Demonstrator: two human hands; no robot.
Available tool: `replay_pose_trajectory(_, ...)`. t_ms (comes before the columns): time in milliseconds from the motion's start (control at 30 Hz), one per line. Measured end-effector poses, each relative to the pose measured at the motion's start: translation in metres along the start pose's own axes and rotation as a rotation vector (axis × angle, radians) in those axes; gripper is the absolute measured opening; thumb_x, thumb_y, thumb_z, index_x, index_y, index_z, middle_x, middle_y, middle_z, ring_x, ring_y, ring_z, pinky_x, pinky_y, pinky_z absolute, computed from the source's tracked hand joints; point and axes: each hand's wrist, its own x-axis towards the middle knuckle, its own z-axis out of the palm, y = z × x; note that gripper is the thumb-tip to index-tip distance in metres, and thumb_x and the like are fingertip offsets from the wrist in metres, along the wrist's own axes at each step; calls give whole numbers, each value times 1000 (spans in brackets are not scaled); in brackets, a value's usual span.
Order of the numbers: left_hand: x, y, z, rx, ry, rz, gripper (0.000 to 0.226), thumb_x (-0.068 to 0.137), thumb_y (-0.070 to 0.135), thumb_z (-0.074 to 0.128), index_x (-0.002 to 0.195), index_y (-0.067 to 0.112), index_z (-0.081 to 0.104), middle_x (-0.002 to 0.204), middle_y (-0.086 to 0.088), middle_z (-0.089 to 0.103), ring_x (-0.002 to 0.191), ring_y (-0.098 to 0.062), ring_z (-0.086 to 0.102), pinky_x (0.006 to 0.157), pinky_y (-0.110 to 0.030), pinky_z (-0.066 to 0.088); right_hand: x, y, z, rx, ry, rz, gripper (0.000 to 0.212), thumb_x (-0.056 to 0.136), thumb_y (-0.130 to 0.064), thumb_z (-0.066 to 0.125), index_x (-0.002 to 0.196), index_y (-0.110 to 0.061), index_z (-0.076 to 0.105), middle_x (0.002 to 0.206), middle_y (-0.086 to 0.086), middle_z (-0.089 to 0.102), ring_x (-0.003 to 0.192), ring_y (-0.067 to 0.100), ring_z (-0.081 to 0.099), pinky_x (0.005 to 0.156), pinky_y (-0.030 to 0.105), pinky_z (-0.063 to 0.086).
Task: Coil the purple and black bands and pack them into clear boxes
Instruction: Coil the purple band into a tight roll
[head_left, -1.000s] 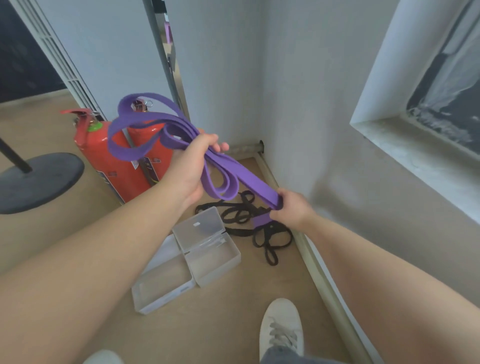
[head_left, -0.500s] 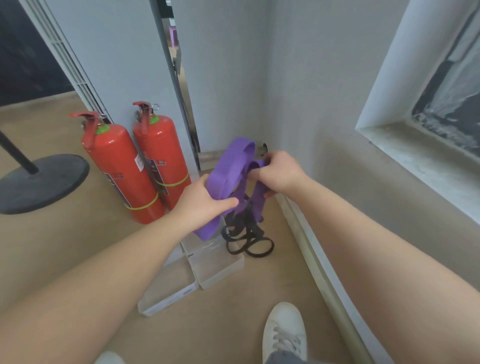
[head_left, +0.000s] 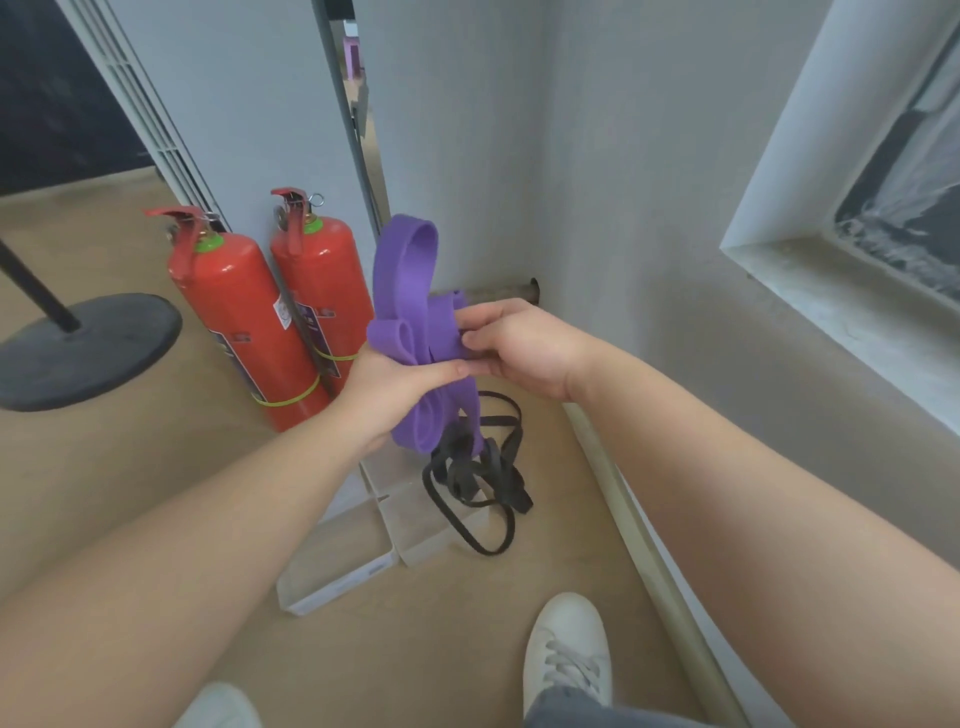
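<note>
A wide purple band (head_left: 410, 317) is folded into several loops in front of me. My left hand (head_left: 387, 387) grips the bundle from below, thumb across it. My right hand (head_left: 519, 345) pinches the folds from the right side. Under the hands, a tangle of thin black bands (head_left: 480, 478) lies on the floor, partly over an open clear box (head_left: 431, 540). A second clear box part (head_left: 337, 577) lies beside it to the left, partly hidden by my left forearm.
Two red fire extinguishers (head_left: 244, 317) stand against the wall at the left. A black round stand base (head_left: 78, 348) sits at far left. A wall and skirting rail (head_left: 649, 545) run along the right. My white shoe (head_left: 566, 654) is near the bottom.
The long loose loops of the purple band have been gathered into a tighter bundle. My right hand rose from near the floor to meet the left hand at the bundle.
</note>
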Motion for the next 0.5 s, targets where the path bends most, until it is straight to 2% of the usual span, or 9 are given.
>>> replay_pose_trajectory(133, -1, -3, -2, -76, 24, -21, 51, 74, 12, 88, 121, 17, 70, 110, -7, 77, 102, -26, 74, 91, -49, 59, -5, -3, 0, -256, 89, -46, 37, 99, 5, 47, 104, -16, 78, 95, -1, 78, 76, 7, 70, 67, 18, 53)
replay_pose_trajectory(233, 0, -3, -3, -71, 3, -16, 46, 76, 13, 87, 119, 15, 71, 109, -7, 77, 101, -27, 74, 94, -51, 58, -3, 0, -4, -162, 146, -100, 24, 96, 6, 56, 102, -7, 76, 89, 6, 76, 74, 14, 70, 70, 25, 57)
replay_pose_trajectory(300, 0, 1, -5, -81, -2, -13, 38, 80, 10, 84, 115, 14, 72, 106, -8, 78, 98, -27, 75, 94, -52, 57, -1, 5, -8, -4, 260, -112, 16, 95, 7, 60, 96, -6, 69, 81, 9, 72, 70, 18, 71, 70, 29, 61)
replay_pose_trajectory(333, 1, 2, -5, -100, -11, -21, 36, 80, 10, 83, 114, 13, 72, 106, -10, 77, 98, -28, 75, 95, -53, 57, 1, 10, -11, 46, 321, -104, 19, 94, 9, 57, 92, -7, 65, 79, 9, 69, 67, 20, 70, 68, 31, 61)
replay_pose_trajectory(400, 0, 6, -5, -144, -53, -33, 40, 78, 9, 83, 116, 11, 71, 109, -14, 76, 101, -31, 74, 96, -53, 56, 0, 28, -16, -45, 381, -69, 34, 89, 18, 45, 91, -11, 61, 83, 8, 67, 70, 20, 67, 63, 29, 57)
replay_pose_trajectory(500, -2, 8, -5, -183, -111, -40, 48, 73, 14, 80, 119, 8, 69, 113, -17, 74, 105, -35, 72, 95, -51, 56, 0, 61, -18, -383, 316, -22, 54, 75, 23, 35, 93, -22, 58, 98, 3, 66, 100, 25, 66, 73, 25, 49)
